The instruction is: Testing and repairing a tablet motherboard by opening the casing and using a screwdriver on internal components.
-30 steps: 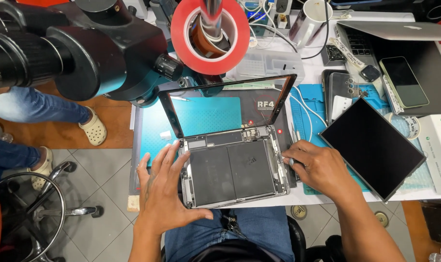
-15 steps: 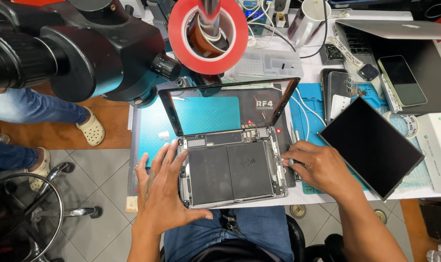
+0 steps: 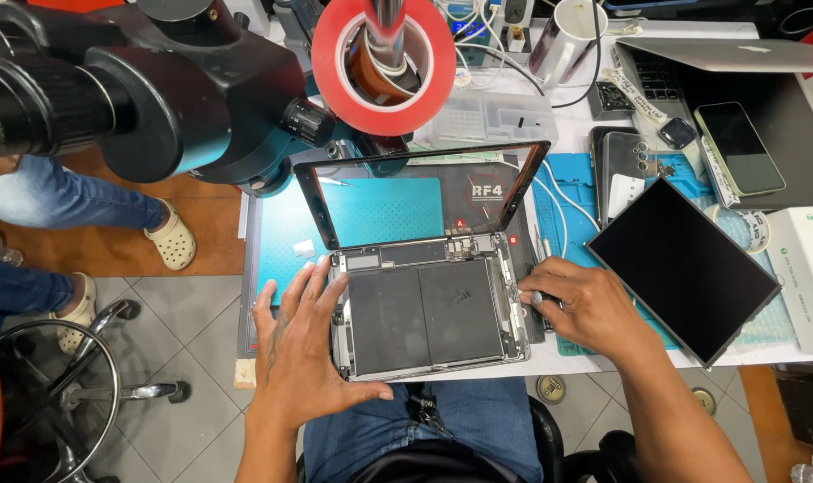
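At frame centre the opened tablet (image 3: 429,309), thin, stiff and fragile with its screen hinged up, looks best gripped by its metal edges: the left hand (image 3: 304,358) lies spread flat on its left side, holding nothing, while the right hand (image 3: 585,309) curls at its right edge, its grasp impossible to tell.

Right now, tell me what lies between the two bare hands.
In the head view, the opened grey tablet body with its two black battery cells lies between the left hand and right hand.
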